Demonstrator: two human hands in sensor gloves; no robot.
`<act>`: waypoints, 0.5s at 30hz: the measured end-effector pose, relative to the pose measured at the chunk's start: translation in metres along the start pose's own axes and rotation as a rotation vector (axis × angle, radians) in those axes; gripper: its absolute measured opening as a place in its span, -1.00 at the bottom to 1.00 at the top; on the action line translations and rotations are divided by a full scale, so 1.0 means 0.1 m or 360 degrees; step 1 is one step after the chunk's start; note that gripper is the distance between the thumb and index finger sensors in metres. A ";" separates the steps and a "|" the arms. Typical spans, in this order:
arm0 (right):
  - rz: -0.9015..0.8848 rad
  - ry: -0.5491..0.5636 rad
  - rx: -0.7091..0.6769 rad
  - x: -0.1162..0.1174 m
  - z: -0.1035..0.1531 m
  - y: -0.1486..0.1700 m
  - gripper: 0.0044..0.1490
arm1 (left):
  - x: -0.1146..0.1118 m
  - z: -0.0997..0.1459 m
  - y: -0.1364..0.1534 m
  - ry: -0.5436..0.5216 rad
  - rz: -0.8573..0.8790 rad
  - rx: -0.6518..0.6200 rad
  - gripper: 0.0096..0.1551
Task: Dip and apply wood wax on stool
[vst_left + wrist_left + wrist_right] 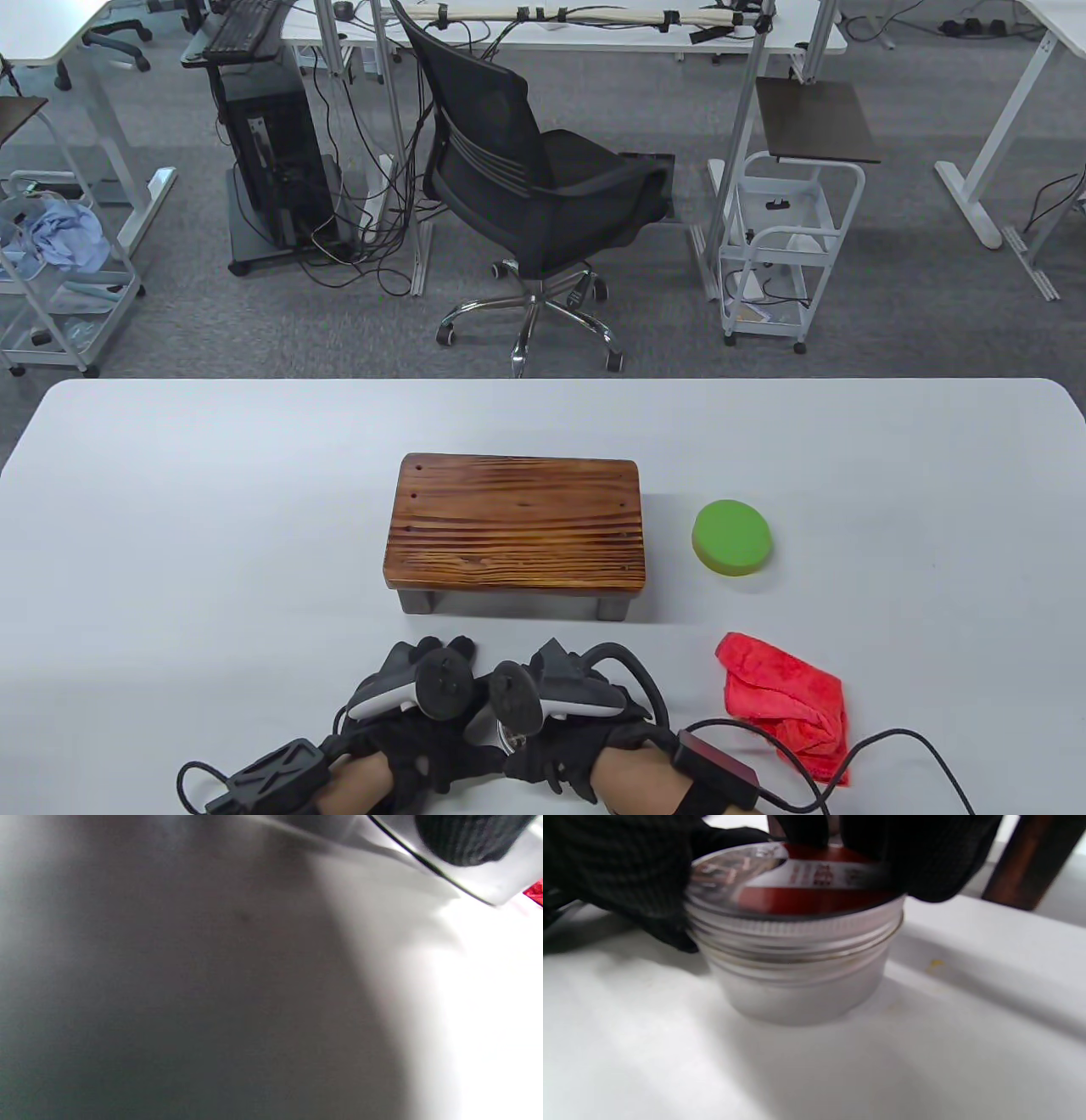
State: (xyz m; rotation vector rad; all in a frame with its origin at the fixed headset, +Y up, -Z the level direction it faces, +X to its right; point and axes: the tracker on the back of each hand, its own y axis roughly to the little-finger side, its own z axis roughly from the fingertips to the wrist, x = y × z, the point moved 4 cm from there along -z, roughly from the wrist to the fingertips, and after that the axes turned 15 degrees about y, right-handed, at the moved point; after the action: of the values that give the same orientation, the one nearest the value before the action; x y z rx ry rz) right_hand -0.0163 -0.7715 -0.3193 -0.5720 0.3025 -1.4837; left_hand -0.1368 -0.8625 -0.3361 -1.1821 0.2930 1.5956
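Observation:
The wooden stool (pixel 516 526) stands mid-table, its top bare. Just in front of it, at the near edge, my left hand (pixel 433 751) and right hand (pixel 556 751) meet around a small silver wax tin (pixel 797 984), almost hidden under the gloves in the table view. In the right wrist view the tin stands on the table with its red-labelled lid (pixel 806 891) on. My right fingers (pixel 916 857) curl over the lid from above. A second gloved hand (pixel 628 878), which looks like my left, grips the tin's left side. The left wrist view is blurred and shows only the tin's edge (pixel 488 878).
A round green sponge (pixel 731 536) lies to the right of the stool. A crumpled red cloth (pixel 785 705) lies near my right wrist, and glove cables trail past it. A stool leg (pixel 1022 861) stands just behind the tin. An office chair stands beyond the table's far edge.

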 end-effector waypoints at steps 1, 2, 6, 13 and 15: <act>0.0013 0.0002 0.0007 0.00 0.00 0.00 0.05 | 0.00 0.00 0.00 -0.0001 -0.0001 0.0000 -0.19; 0.0017 -0.0001 0.0010 0.00 0.00 -0.01 0.05 | 0.00 0.00 0.00 0.0000 -0.0001 -0.0001 -0.19; -0.0032 -0.0047 -0.0078 -0.02 -0.01 0.04 0.06 | 0.00 0.00 0.00 -0.0001 0.0000 -0.0001 -0.19; 0.0188 -0.0101 -0.0633 -0.16 -0.02 -0.02 0.03 | 0.00 0.00 0.00 0.0000 0.0002 -0.0001 -0.18; 0.0234 -0.0165 -0.0675 -0.13 -0.03 -0.06 0.01 | 0.00 0.00 0.00 0.0001 0.0002 0.0000 -0.18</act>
State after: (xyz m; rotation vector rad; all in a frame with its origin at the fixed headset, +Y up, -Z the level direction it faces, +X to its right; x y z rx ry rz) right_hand -0.0238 -0.7587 -0.3204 -0.9412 0.5724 -1.2472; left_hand -0.1368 -0.8633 -0.3362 -1.1830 0.2940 1.5960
